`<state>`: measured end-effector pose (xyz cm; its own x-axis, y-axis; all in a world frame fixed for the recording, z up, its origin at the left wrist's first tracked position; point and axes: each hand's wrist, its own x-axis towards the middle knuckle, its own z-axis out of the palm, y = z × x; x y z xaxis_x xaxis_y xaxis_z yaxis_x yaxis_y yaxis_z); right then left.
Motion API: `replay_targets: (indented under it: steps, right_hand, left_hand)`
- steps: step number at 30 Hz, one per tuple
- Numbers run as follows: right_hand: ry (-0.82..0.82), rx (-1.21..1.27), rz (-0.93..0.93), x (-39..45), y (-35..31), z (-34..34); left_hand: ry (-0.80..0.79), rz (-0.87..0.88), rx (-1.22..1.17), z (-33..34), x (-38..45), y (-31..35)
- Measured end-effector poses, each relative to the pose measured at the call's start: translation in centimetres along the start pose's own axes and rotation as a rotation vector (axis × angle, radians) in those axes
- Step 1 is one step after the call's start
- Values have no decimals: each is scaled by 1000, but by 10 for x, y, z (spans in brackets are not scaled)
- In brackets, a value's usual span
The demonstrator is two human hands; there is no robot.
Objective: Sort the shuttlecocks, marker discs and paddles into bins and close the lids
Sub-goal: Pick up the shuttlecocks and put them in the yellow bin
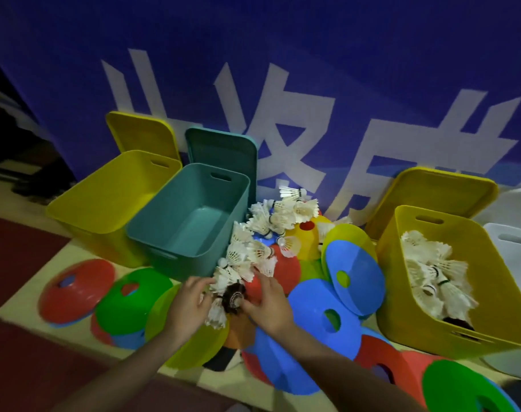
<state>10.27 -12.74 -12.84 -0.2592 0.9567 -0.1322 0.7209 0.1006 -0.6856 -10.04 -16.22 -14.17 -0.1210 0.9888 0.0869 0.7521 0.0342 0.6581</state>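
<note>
A heap of white shuttlecocks (271,221) lies on a pile of coloured marker discs (324,316) at the centre. My left hand (187,307) and my right hand (268,304) curl around a clump of shuttlecocks (229,292), one of them dark, at the near end of the heap. On the right, a yellow bin (401,286) holds several shuttlecocks. A teal bin (190,218) and a second yellow bin (104,203) stand open with nothing in them on the left. No paddle shows clearly.
Yellow lids (143,135) (431,185) and a teal lid (223,147) lean on the blue banner wall behind the bins. A white bin (514,248) sits at the far right. Red and green discs (104,292) lie at the left, more discs (461,385) at the lower right.
</note>
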Motion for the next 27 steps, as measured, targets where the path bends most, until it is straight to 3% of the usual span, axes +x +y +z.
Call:
replay_targets:
  steps: [6, 13, 18, 27]
  right_hand:
    - [-49, -199, 83, 9, -30, 44]
    - [-62, -301, 157, 17, -28, 58]
    - [-3, -276, 91, 15, -19, 55]
    - [119, -17, 22, 8, -10, 30]
  left_hand:
    - [-167, -106, 200, -5, -4, -50]
    - [-316, -215, 186, 3, 1, -63]
    - [-244, -240, 69, 2, 1, -63]
    - [-64, -235, -115, -17, -13, -51]
